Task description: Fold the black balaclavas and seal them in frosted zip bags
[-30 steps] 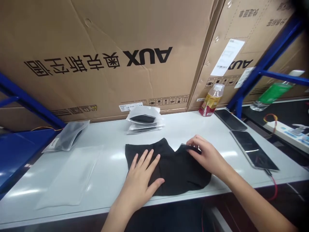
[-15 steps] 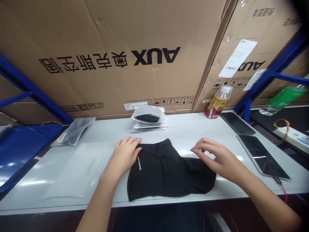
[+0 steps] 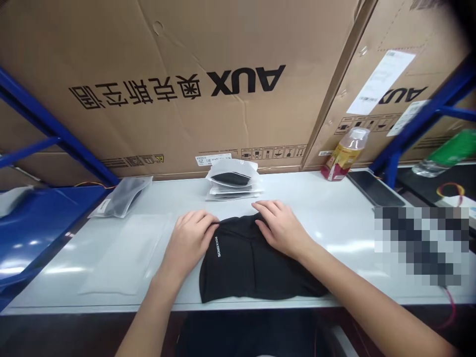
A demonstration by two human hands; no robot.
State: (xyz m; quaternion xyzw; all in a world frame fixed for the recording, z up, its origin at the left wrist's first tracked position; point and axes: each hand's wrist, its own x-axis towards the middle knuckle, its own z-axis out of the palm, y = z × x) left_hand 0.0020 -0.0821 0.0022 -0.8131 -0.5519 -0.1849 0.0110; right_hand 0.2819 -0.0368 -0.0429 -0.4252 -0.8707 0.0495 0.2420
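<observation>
A black cloth garment (image 3: 238, 267) with a white ROCKBROS print lies flat along the front of the table. My left hand (image 3: 191, 235) is closed on its upper left corner, thumb and fingers together at the edge. Over the upper right part, my right hand (image 3: 282, 228) pinches the top edge, its thumb on the cloth and its fingertips just beyond. The right forearm hides the garment's right end. Behind the cloth stands a small stack of translucent zip bags (image 3: 234, 181), the top one with something black inside.
A flat frosted bag (image 3: 115, 258) lies on the left of the table, with a filled grey bag (image 3: 124, 198) behind it. A drink bottle (image 3: 344, 156) and a dark phone (image 3: 375, 188) are at the back right. Large cartons (image 3: 178, 129) and blue posts (image 3: 55, 129) border the table.
My right hand has moved left from above the garment's right end to its top edge. My left hand stays at the upper left corner. The view has shifted slightly.
</observation>
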